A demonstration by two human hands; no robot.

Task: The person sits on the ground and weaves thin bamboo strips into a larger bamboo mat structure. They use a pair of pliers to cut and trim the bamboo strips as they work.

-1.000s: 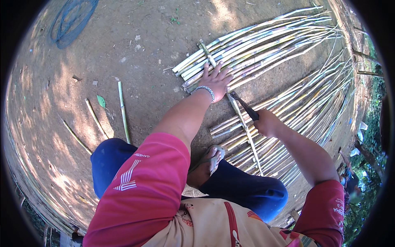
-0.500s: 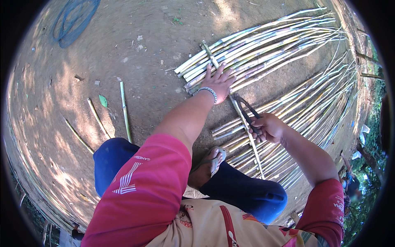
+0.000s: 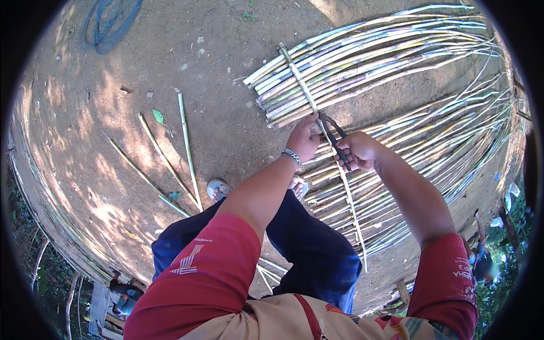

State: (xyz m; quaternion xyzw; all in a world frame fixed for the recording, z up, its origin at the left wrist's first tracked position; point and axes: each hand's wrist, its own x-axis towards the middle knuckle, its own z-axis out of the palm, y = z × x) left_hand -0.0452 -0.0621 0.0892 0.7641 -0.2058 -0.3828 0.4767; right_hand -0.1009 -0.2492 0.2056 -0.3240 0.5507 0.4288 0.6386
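Note:
A long thin stick (image 3: pixel 301 86) lies crosswise over rows of pale cane-like poles (image 3: pixel 362 63) on the dirt. My left hand (image 3: pixel 305 139) is closed at the stick, fingers curled against it just below the upper row; its fingertips are partly hidden. Dark metal pliers (image 3: pixel 335 133) sit in my right hand (image 3: pixel 358 152), with fingers wrapped round the handles. The far end of the pliers is at the stick, close to my left fingers. Whether the jaws grip anything is too small to tell.
A lower row of thinner poles (image 3: pixel 419 144) fans out to the right. Several loose sticks (image 3: pixel 187 144) and a green leaf (image 3: pixel 158 116) lie left of my sandalled feet (image 3: pixel 218 188). Blue netting (image 3: pixel 113 25) is at the upper left. Another person (image 3: pixel 483 263) is at the far right edge.
My left hand has gone from lying spread on the upper poles to closed on the stick beside the pliers. My right hand and the pliers have shifted slightly up the picture.

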